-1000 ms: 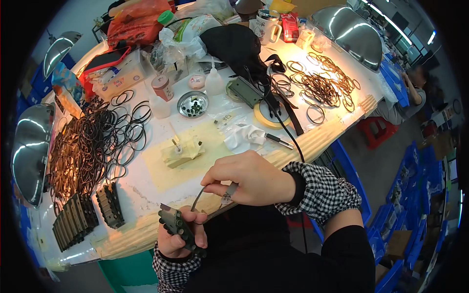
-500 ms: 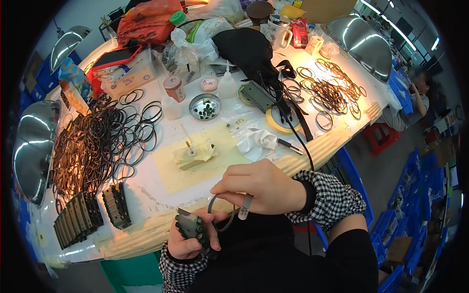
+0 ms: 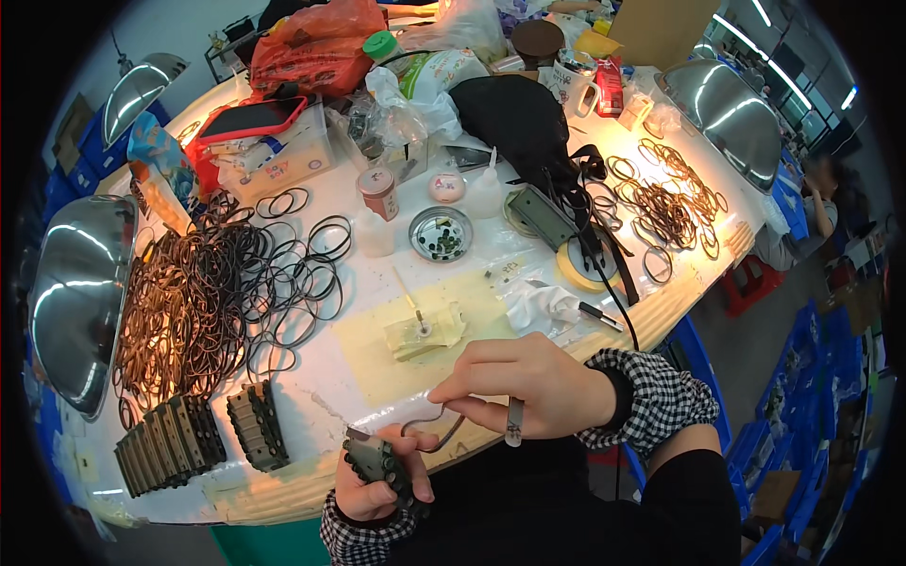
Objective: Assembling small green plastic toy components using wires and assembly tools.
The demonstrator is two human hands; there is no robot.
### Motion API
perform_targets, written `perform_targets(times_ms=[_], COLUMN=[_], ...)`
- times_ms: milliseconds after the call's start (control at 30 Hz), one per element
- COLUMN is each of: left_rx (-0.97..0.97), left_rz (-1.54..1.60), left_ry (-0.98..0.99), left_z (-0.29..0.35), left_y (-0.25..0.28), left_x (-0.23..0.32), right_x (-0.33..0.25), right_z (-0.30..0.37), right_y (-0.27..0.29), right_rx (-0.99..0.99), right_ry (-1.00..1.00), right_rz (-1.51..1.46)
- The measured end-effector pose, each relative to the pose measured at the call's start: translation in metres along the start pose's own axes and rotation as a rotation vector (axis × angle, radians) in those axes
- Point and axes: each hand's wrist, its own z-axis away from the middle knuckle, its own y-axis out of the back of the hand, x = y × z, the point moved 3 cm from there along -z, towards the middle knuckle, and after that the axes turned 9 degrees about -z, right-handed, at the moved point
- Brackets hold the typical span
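My left hand (image 3: 355, 492), low in the middle, is closed around a dark green block with knobbed edges (image 3: 370, 458). Up and to the right of it, my right hand (image 3: 533, 385) pinches a thin dark rubber ring (image 3: 451, 437) between thumb and forefinger. The ring sags in a loop down to the fingers of my left hand. A flat grey metal tool (image 3: 514, 421) also pokes out below the curled fingers of my right hand; its other end is hidden in the palm. Similar green blocks (image 3: 170, 445) stand in a row at the near left, with another block (image 3: 257, 426) beside them.
A big tangle of dark rings (image 3: 179, 311) covers the left of the table, beside a metal lamp shade (image 3: 83, 302). Mid-table are a yellow taped pad (image 3: 425, 330), a round metal dish (image 3: 441, 234), a white squeeze bottle (image 3: 486, 193), a tape roll (image 3: 576, 269) and a pen (image 3: 600, 317).
The view has shifted, so the table sits farther right and lower. My right fingertips have come nearer my left hand, the ring's loop has flattened, and the metal tool now hangs more upright.
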Motion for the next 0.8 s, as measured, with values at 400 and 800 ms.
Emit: perform_targets(times_ms=[400,800], left_rx=[0.199,0.194], left_rz=[0.023,0.053], left_ry=[-0.047,-0.062], left_z=[-0.001,0.002], left_y=[0.007,0.003], left_x=[0.004,-0.001], right_x=[0.017,0.019], right_z=[-0.010,-0.002], right_y=[-0.002,-0.005], right_rx=[-0.014,0.002], right_ry=[-0.401,-0.463], right_rz=[-0.333,-0.581])
